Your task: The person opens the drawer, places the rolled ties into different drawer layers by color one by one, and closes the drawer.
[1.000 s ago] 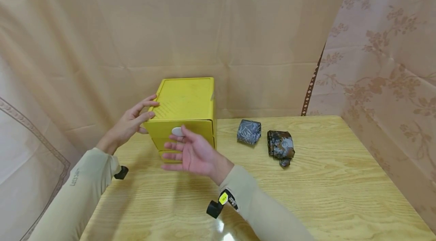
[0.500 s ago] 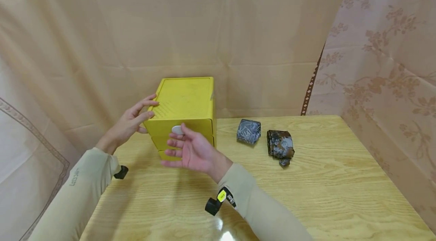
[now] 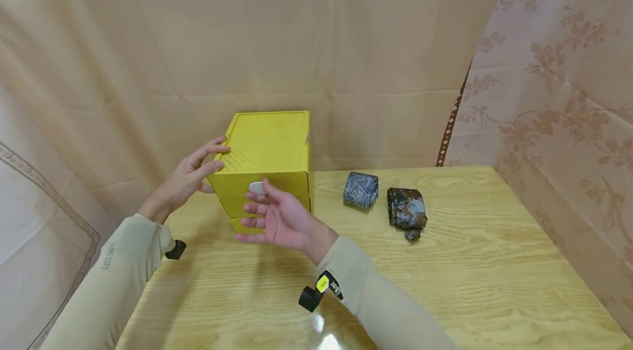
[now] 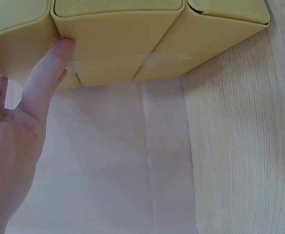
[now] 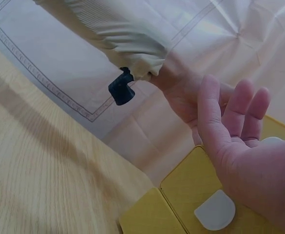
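Observation:
A yellow drawer box point(image 3: 272, 138) stands on the wooden table, its drawer fronts facing me. My left hand point(image 3: 190, 175) rests at its upper left edge, fingertips on the top and thumb near the front corner. In the left wrist view a finger point(image 4: 49, 78) lies along the box's side. My right hand point(image 3: 292, 223) is in front of the box, palm turned partly up and fingers loosely extended. Its thumb tip and index finger overlap the edge of the top drawer's white handle point(image 3: 257, 188). A lower white handle point(image 5: 215, 210) shows in the right wrist view.
Right of the box lie a rolled blue-grey patterned necktie point(image 3: 361, 190) and a rolled dark brown and grey floral necktie point(image 3: 407, 211). Beige curtains point(image 3: 395, 64) hang behind the table point(image 3: 470, 262), and a floral cloth point(image 3: 568, 92) hangs at the right.
The dark gap along the top drawer's upper edge has closed. My right hand has shifted slightly up and its index finger sits closer to the handle. The left hand stays in place.

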Action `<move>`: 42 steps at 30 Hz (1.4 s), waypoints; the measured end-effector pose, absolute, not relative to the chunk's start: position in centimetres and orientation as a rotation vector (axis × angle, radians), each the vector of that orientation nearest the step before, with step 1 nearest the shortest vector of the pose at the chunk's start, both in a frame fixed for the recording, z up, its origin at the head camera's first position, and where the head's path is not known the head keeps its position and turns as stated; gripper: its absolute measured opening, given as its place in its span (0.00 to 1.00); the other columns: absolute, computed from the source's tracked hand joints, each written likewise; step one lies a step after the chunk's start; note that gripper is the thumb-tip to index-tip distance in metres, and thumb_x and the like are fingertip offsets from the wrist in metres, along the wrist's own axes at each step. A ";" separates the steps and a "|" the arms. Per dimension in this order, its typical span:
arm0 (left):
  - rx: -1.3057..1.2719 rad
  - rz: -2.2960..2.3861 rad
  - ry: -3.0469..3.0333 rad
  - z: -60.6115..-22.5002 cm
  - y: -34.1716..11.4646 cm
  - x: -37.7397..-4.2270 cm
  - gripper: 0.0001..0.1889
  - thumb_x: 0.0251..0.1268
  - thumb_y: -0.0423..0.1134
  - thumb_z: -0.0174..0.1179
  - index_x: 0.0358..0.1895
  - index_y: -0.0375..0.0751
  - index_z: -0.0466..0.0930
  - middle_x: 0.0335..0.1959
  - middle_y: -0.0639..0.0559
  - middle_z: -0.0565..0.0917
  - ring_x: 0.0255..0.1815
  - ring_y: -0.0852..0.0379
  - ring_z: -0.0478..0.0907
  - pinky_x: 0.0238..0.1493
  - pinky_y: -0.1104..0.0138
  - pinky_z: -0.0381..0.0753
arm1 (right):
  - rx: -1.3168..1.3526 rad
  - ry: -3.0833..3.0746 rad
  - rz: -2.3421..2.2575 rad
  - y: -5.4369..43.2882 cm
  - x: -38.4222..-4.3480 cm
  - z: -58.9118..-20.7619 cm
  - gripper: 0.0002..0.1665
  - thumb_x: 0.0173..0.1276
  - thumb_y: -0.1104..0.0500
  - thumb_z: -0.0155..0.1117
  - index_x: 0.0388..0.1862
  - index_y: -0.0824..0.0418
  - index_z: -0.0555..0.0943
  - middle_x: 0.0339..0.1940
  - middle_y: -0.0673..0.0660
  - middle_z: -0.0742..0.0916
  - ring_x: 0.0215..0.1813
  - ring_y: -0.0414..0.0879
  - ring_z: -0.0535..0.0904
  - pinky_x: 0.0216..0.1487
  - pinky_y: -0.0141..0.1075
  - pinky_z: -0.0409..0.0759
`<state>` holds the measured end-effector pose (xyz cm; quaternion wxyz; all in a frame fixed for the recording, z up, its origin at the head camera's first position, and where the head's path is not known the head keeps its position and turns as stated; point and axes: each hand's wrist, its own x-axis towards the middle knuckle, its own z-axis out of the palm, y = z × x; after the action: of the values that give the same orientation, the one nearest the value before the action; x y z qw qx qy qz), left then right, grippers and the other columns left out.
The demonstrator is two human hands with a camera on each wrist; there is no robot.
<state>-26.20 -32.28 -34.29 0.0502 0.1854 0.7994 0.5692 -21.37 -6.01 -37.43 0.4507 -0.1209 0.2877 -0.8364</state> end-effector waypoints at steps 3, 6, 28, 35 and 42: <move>0.567 1.737 2.431 -34.3 -32.3 -26.2 0.20 0.81 0.42 0.52 0.70 0.43 0.68 0.84 0.56 0.48 0.67 0.61 0.69 0.40 0.53 0.87 | -0.300 0.715 -2.062 -6.0 -21.4 -37.5 0.27 0.83 0.37 0.39 0.46 0.54 0.78 0.35 0.47 0.85 0.39 0.44 0.81 0.73 0.63 0.58; 0.571 1.743 2.429 -34.2 -32.4 -26.2 0.20 0.81 0.42 0.51 0.70 0.43 0.69 0.84 0.55 0.48 0.65 0.63 0.71 0.40 0.54 0.87 | -0.320 0.719 -2.051 -5.9 -21.5 -37.6 0.27 0.83 0.36 0.39 0.46 0.53 0.78 0.35 0.47 0.85 0.40 0.44 0.81 0.71 0.61 0.65; 0.570 1.719 2.447 -34.5 -32.6 -26.3 0.20 0.82 0.43 0.51 0.70 0.42 0.68 0.84 0.57 0.48 0.77 0.36 0.54 0.40 0.55 0.88 | -0.223 0.865 -1.949 -5.4 -20.9 -41.8 0.32 0.80 0.34 0.44 0.65 0.57 0.69 0.40 0.50 0.82 0.40 0.44 0.80 0.57 0.52 0.80; 0.580 1.707 2.462 -34.5 -32.5 -26.4 0.20 0.81 0.43 0.52 0.70 0.42 0.68 0.84 0.57 0.49 0.76 0.37 0.56 0.39 0.56 0.88 | -0.178 0.849 -1.969 -5.4 -21.3 -43.2 0.31 0.81 0.35 0.42 0.64 0.59 0.67 0.39 0.49 0.83 0.39 0.43 0.80 0.53 0.48 0.82; 0.571 1.707 2.466 -34.5 -32.4 -26.3 0.20 0.81 0.43 0.52 0.70 0.43 0.69 0.83 0.58 0.49 0.76 0.38 0.56 0.39 0.56 0.88 | -0.159 0.833 -1.992 -5.8 -21.4 -44.0 0.39 0.80 0.34 0.44 0.74 0.62 0.62 0.40 0.50 0.83 0.39 0.44 0.80 0.51 0.46 0.82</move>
<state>-26.32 -32.44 -34.48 0.0442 0.1867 0.8070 0.5585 -21.44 -5.82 -44.02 0.4690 -0.0650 0.3396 -0.8127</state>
